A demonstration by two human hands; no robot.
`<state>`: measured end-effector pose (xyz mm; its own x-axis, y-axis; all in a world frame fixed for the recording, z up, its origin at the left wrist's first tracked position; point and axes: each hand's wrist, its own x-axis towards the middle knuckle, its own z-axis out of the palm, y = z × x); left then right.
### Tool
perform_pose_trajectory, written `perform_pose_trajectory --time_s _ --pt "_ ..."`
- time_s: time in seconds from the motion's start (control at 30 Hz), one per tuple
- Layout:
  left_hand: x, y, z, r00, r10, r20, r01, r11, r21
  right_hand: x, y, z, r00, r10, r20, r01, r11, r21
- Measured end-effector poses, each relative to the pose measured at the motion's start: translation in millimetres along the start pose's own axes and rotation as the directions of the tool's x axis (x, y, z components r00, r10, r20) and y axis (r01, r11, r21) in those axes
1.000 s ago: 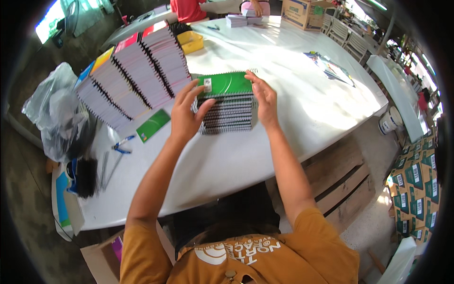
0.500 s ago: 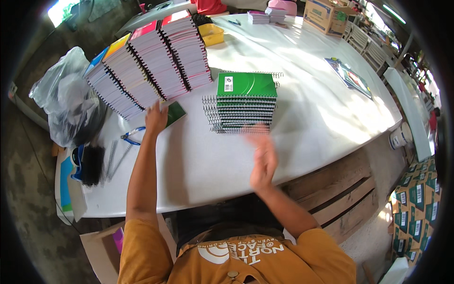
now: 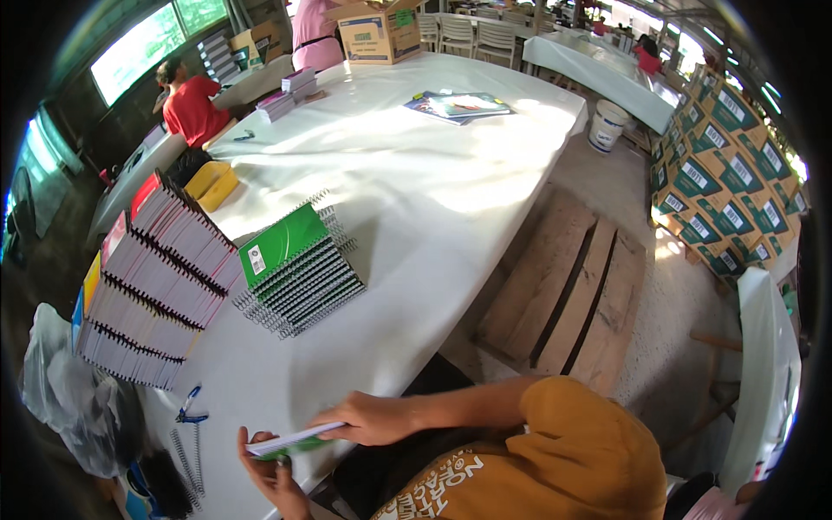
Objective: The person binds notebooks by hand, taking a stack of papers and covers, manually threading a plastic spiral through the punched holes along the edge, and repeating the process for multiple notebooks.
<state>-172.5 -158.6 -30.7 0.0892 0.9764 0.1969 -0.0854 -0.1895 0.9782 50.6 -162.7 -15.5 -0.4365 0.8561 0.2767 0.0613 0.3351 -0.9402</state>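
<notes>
A thin green-covered notebook [image 3: 299, 439] is held over the table's near edge, its white page edges facing up. My left hand [image 3: 270, 478] is closed on one end, thumb against the green cover. My right hand [image 3: 373, 419] grips the other end from above. Whether a coil runs through this notebook cannot be made out. Farther off stands a stack of green notebooks [image 3: 290, 247] with wire coils sticking out at the sides. Blue-handled pliers [image 3: 191, 406] and loose spiral coils [image 3: 187, 459] lie to the left of my hands.
Tall stacks of black-spiral notebooks [image 3: 160, 286] stand at the left, near a clear plastic bag [image 3: 69, 390]. Beyond are a yellow tub [image 3: 212, 185], flat booklets [image 3: 459, 106] and a carton [image 3: 380, 35]. A wooden pallet [image 3: 563, 286] and white bucket [image 3: 608, 126] are at the right.
The green notebook has been picked up from beside the spiral stacks and brought near my body. My right hand has come onto it too. The view has swung to the right.
</notes>
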Motion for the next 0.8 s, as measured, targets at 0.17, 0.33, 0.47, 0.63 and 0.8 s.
perform_pose_trajectory --time_s 0.17,0.33,0.47,0.63,0.8 --pt "30 -62 -15 0.989 0.135 0.065 -0.150 0.918 0.367 53 74 7 0.981 -0.176 -0.084 0.184 0.978 0.095" --pt "91 -52 -136 0.916 0.362 0.171 -0.241 0.158 0.957 57 76 13 0.998 -0.062 0.008 0.060 0.993 0.103" --pt "111 -52 -170 0.958 0.273 -0.083 0.112 -0.091 0.989 58 80 9 1.000 -0.010 0.026 0.006 0.989 0.149" --pt "122 -71 -225 0.961 0.277 -0.011 -0.033 0.153 0.988 58 72 5 0.997 -0.075 0.007 0.073 0.984 0.159" --pt "94 -7 -143 0.981 -0.005 -0.196 0.132 0.757 0.640 61 82 12 0.994 -0.109 -0.012 0.110 0.978 0.176"
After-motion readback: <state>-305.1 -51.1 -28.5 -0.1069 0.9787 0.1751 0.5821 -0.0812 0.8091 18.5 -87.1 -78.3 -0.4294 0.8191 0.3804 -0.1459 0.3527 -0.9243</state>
